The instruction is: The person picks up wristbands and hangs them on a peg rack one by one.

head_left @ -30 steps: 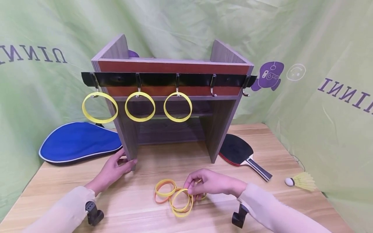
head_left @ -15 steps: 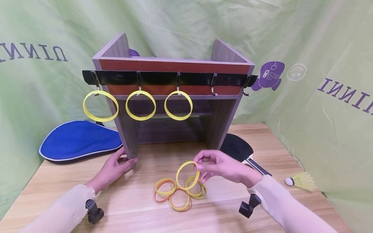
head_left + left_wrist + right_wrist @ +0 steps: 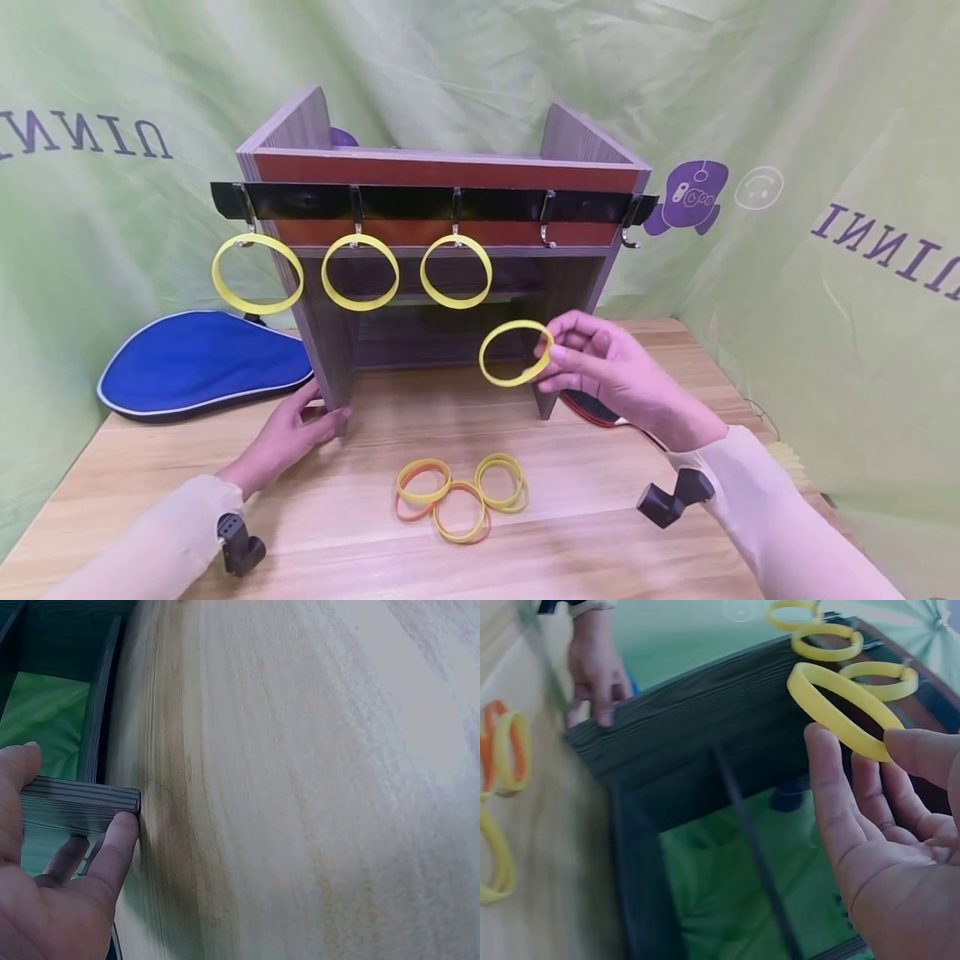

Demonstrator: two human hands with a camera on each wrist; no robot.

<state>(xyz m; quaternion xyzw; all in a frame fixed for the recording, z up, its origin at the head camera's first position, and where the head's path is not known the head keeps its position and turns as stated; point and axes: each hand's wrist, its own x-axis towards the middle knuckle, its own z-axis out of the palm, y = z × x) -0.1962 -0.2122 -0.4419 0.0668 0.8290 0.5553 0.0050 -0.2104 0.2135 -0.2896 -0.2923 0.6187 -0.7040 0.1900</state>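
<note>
In the head view, my right hand (image 3: 618, 375) pinches a yellow silicone wristband (image 3: 855, 739) between thumb and fingers, raised in front of the shelf's right panel. My left hand (image 3: 288, 429) grips the lower front edge of the grey wooden shelf (image 3: 330, 358), thumb and fingers on opposite faces of its left panel. Across the shelf front runs a black hook rack (image 3: 408, 204). From its three left hooks hang a yellow wristband (image 3: 258, 309), a second wristband (image 3: 362, 306) and a third wristband (image 3: 456, 303). The two right hooks (image 3: 548, 242) carry nothing.
Several yellow and orange wristbands (image 3: 424, 498) lie in overlapping groups on the wooden table (image 3: 337, 542). A blue paddle case (image 3: 202, 362) lies left of the shelf. To the right, my arm partly covers a table tennis paddle (image 3: 588, 408) and a yellow shuttlecock (image 3: 787, 460).
My right hand has picked a yellow wristband off the loose ones and lifted it up and to the right, toward the shelf. My left hand stays on the panel.
</note>
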